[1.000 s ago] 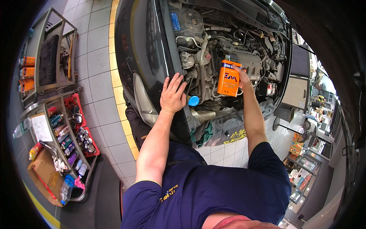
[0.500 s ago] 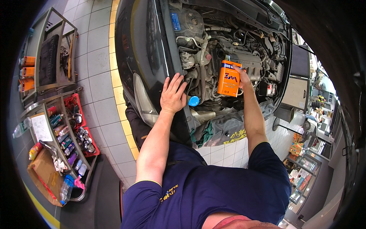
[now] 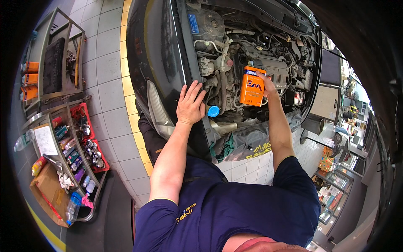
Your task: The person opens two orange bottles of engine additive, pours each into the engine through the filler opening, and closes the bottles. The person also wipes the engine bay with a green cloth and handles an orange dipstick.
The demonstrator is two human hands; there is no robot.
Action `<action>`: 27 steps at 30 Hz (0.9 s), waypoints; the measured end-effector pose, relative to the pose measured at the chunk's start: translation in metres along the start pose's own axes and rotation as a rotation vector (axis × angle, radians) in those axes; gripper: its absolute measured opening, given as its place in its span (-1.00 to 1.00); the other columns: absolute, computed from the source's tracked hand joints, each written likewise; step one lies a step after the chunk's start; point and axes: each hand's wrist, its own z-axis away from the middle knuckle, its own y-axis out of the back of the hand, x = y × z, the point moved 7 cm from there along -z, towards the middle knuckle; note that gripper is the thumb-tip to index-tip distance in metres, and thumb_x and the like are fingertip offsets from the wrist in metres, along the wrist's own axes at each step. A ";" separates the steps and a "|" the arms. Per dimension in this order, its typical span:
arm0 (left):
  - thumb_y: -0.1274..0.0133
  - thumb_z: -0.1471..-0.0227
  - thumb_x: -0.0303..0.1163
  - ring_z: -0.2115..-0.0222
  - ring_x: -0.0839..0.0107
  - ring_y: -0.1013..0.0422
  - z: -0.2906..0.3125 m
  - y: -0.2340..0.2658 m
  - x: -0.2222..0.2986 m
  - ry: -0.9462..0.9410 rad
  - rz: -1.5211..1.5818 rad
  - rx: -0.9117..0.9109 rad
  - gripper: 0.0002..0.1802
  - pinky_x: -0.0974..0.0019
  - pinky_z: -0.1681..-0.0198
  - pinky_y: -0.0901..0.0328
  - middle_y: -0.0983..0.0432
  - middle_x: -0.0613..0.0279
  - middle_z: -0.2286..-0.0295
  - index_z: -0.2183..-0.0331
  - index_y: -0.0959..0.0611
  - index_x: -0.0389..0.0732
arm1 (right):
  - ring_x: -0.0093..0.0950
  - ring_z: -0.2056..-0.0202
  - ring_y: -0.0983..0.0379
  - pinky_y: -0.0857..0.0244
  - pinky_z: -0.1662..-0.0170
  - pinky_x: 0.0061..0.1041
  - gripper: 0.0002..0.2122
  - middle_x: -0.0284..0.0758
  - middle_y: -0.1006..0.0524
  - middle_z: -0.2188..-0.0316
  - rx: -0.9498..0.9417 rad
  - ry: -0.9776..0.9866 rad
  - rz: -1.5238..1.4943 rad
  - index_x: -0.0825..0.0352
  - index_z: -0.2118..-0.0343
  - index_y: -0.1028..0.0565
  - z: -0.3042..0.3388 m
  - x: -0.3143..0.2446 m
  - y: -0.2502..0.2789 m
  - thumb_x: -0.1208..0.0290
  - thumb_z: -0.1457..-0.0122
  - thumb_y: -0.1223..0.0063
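Note:
In my right hand [image 3: 268,85] is an orange oil can [image 3: 252,90] with a dark blue band, gripped by its right side with the fingers wrapped round behind. Its short neck [image 3: 250,64] points away from me, over the edge of the engine cover [image 3: 270,63]. Whether any liquid runs from it, I cannot see. My left hand [image 3: 191,105] lies flat on the edge of the black car's bodywork [image 3: 166,63], fingers spread, holding nothing. Just right of that hand sits a round blue cap [image 3: 213,111].
Hoses and engine parts surround the can. A grey printed cover [image 3: 260,140] drapes the bay's near right edge. At left, a trolley [image 3: 94,201] carries spray cans, bottles and red trays [image 3: 97,155]. Behind it, a metal rack [image 3: 63,25] holds more orange cans [image 3: 29,80].

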 end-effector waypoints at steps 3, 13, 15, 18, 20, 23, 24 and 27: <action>-0.19 0.00 -0.42 -0.46 0.18 -0.34 0.000 0.000 0.000 0.002 0.001 -0.001 -0.52 -0.14 -0.59 -0.08 -0.59 0.19 -0.26 -0.01 -0.80 -0.11 | -0.35 0.24 -0.81 -0.76 0.17 -0.22 -0.63 -0.24 -0.82 0.16 -0.012 -0.010 -0.001 0.30 0.00 -0.70 -0.001 0.001 0.000 0.09 -0.37 -0.47; -0.18 -0.01 -0.42 -0.46 0.18 -0.34 0.000 0.000 0.000 0.002 0.003 0.002 -0.53 -0.14 -0.59 -0.09 -0.59 0.19 -0.27 -0.01 -0.80 -0.12 | -0.35 0.25 -0.81 -0.75 0.16 -0.23 -0.63 -0.24 -0.82 0.17 -0.034 -0.008 0.004 0.30 0.00 -0.70 -0.003 0.001 0.001 0.09 -0.38 -0.47; -0.18 -0.01 -0.42 -0.46 0.18 -0.34 0.000 0.000 0.000 0.001 0.004 0.004 -0.53 -0.14 -0.59 -0.09 -0.59 0.19 -0.26 -0.01 -0.80 -0.12 | -0.35 0.25 -0.81 -0.75 0.16 -0.24 -0.63 -0.24 -0.82 0.17 -0.011 -0.014 0.015 0.30 0.00 -0.70 -0.002 0.000 0.001 0.09 -0.38 -0.46; -0.18 -0.01 -0.42 -0.46 0.18 -0.34 0.000 0.000 0.000 -0.002 0.003 0.007 -0.54 -0.14 -0.59 -0.09 -0.59 0.19 -0.26 0.00 -0.80 -0.12 | -0.36 0.25 -0.81 -0.75 0.16 -0.24 -0.62 -0.25 -0.82 0.18 -0.032 0.005 0.018 0.30 0.00 -0.69 0.001 -0.001 -0.002 0.08 -0.38 -0.46; -0.19 -0.01 -0.42 -0.46 0.18 -0.34 0.000 0.000 0.000 -0.002 0.003 0.008 -0.53 -0.14 -0.59 -0.09 -0.59 0.19 -0.27 -0.01 -0.80 -0.12 | -0.36 0.25 -0.80 -0.75 0.16 -0.24 -0.62 -0.24 -0.82 0.17 -0.045 0.012 0.017 0.30 -0.01 -0.69 0.003 -0.002 -0.005 0.08 -0.38 -0.46; -0.19 0.00 -0.42 -0.46 0.18 -0.34 0.000 0.000 0.000 -0.002 0.005 0.005 -0.53 -0.14 -0.59 -0.08 -0.59 0.18 -0.27 -0.01 -0.79 -0.12 | -0.36 0.25 -0.80 -0.75 0.17 -0.24 -0.62 -0.25 -0.82 0.17 -0.027 0.004 0.022 0.30 -0.01 -0.69 0.004 -0.002 -0.004 0.08 -0.38 -0.46; -0.19 0.00 -0.42 -0.46 0.18 -0.34 0.000 0.000 0.000 0.000 0.006 0.003 -0.52 -0.14 -0.59 -0.08 -0.59 0.18 -0.27 -0.01 -0.79 -0.12 | -0.36 0.25 -0.80 -0.75 0.17 -0.24 -0.62 -0.25 -0.82 0.17 -0.017 0.001 0.026 0.30 -0.01 -0.69 0.004 -0.002 -0.004 0.08 -0.38 -0.46; -0.19 0.00 -0.41 -0.47 0.18 -0.33 0.000 0.000 0.000 -0.001 0.008 0.001 -0.52 -0.15 -0.59 -0.08 -0.58 0.18 -0.27 -0.02 -0.79 -0.12 | -0.36 0.25 -0.80 -0.75 0.16 -0.24 -0.62 -0.25 -0.82 0.17 -0.019 -0.002 0.023 0.30 -0.01 -0.69 0.002 -0.002 -0.003 0.08 -0.38 -0.46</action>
